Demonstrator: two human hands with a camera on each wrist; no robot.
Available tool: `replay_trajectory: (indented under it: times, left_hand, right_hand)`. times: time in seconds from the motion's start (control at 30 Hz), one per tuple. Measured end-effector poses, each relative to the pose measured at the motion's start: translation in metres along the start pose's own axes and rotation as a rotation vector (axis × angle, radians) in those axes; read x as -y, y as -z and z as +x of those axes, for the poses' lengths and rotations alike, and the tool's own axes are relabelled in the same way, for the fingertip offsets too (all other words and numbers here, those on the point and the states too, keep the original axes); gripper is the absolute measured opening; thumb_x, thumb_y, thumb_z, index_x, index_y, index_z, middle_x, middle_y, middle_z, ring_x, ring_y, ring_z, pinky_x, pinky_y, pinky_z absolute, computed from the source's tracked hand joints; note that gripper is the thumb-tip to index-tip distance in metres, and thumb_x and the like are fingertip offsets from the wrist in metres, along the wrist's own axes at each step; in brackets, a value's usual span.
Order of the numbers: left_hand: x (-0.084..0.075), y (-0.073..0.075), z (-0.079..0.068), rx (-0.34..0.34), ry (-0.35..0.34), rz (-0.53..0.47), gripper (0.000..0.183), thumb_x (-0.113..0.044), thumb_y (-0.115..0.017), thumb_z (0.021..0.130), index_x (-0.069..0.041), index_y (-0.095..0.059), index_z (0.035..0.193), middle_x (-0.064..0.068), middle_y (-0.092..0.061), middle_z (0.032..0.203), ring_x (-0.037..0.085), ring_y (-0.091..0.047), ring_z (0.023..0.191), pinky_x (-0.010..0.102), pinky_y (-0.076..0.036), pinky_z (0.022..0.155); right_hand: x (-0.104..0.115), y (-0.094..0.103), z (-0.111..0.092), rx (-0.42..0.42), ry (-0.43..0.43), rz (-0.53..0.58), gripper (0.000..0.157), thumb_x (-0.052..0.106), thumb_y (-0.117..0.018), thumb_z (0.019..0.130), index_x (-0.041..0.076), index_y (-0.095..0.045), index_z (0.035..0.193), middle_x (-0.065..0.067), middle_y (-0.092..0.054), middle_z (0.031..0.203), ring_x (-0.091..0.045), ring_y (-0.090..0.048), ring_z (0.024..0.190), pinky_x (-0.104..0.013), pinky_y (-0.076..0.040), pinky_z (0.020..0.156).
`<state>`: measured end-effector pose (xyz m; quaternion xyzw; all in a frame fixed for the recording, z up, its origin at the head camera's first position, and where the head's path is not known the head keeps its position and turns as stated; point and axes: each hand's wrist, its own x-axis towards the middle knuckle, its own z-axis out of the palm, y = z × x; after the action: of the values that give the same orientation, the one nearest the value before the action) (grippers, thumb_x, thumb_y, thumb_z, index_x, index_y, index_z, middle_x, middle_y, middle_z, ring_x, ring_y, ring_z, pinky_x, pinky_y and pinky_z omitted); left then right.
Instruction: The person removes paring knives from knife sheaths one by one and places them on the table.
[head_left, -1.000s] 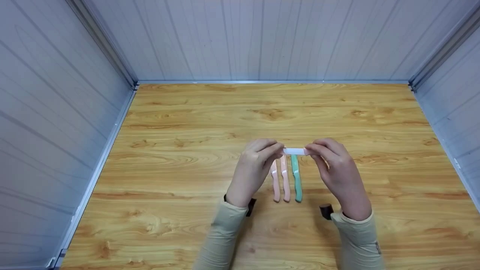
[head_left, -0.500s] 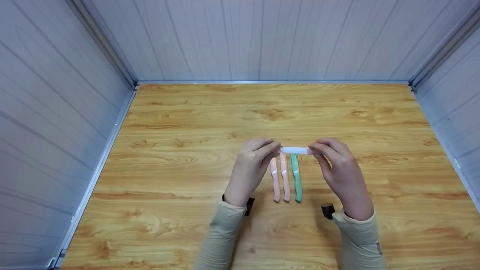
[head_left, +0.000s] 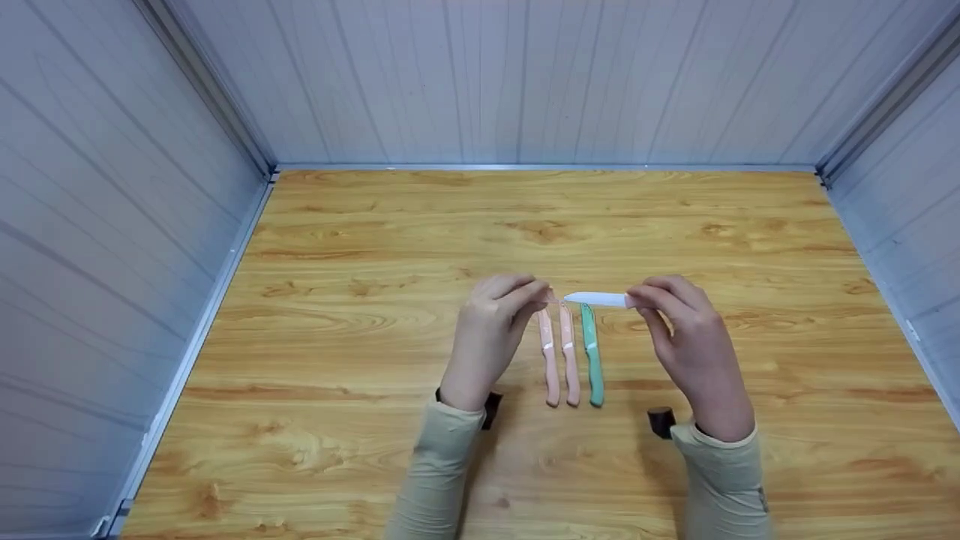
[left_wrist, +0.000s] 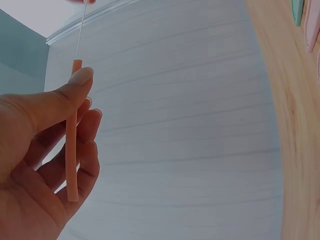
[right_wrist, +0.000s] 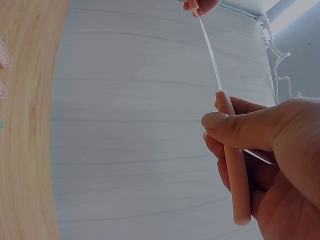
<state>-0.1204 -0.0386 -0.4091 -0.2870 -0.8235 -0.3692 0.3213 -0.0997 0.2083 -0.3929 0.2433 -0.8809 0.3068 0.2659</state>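
My right hand (head_left: 690,337) pinches the pink handle (right_wrist: 238,185) of a paring knife, its white blade (head_left: 598,299) pointing left above the table. My left hand (head_left: 484,330) holds a pink blade sheath (left_wrist: 72,150) between thumb and fingers. In the head view the blade's tip sits right at the sheath's mouth, and nearly the whole blade shows. Below them, two pink sheathed knives (head_left: 571,367) and one green sheathed knife (head_left: 594,367) lie side by side on the table, handles toward the person.
The wood-grain table (head_left: 337,247) is enclosed by pale panel walls (head_left: 480,82) at the back and on both sides. A dark wrist camera (head_left: 661,422) shows beside the right sleeve, and another at the left wrist.
The hands have moved apart, left hand leftward with the sheath, right hand rightward with the knife. The blade has slid out of the sheath, its tapered tip now visible.
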Motion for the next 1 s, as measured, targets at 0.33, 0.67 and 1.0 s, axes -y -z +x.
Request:
replay_trajectory:
  times: [0.33, 0.67, 1.0]
  left_hand:
    - [0.0019, 0.0018, 0.0006, 0.007, 0.022, -0.018, 0.016, -0.014, -0.071, 0.086, -0.009, -0.075, 0.101, 0.0, -0.066, 0.099, 0.013, -0.061, 0.094, 0.022, -0.047, 0.083]
    - [0.0037, 0.0007, -0.0014, 0.036, 0.084, -0.116, 0.022, -0.012, -0.072, 0.085, -0.008, -0.073, 0.106, 0.003, -0.063, 0.098, 0.014, -0.059, 0.091, 0.021, -0.048, 0.077]
    - [0.0055, -0.0018, -0.0027, 0.067, 0.12, -0.146, 0.025, -0.004, -0.06, 0.093, -0.009, -0.07, 0.116, 0.004, -0.058, 0.1, 0.016, -0.052, 0.094, 0.022, -0.048, 0.077]
  right_hand:
    - [-0.0007, -0.0008, 0.0002, -0.013, 0.008, -0.003, 0.023, -0.006, -0.068, 0.083, 0.002, -0.072, 0.105, -0.004, -0.063, 0.101, -0.019, -0.058, 0.092, -0.03, -0.046, 0.078]
    - [-0.0008, -0.0025, 0.0003, -0.002, 0.016, 0.0, 0.028, -0.005, -0.066, 0.085, 0.004, -0.071, 0.111, -0.005, -0.061, 0.101, -0.016, -0.056, 0.09, -0.026, -0.044, 0.074]
    - [-0.0004, -0.0038, -0.0006, 0.004, -0.029, 0.025, 0.026, -0.001, -0.072, 0.082, 0.005, -0.073, 0.107, -0.003, -0.061, 0.099, -0.01, -0.061, 0.086, -0.019, -0.049, 0.074]
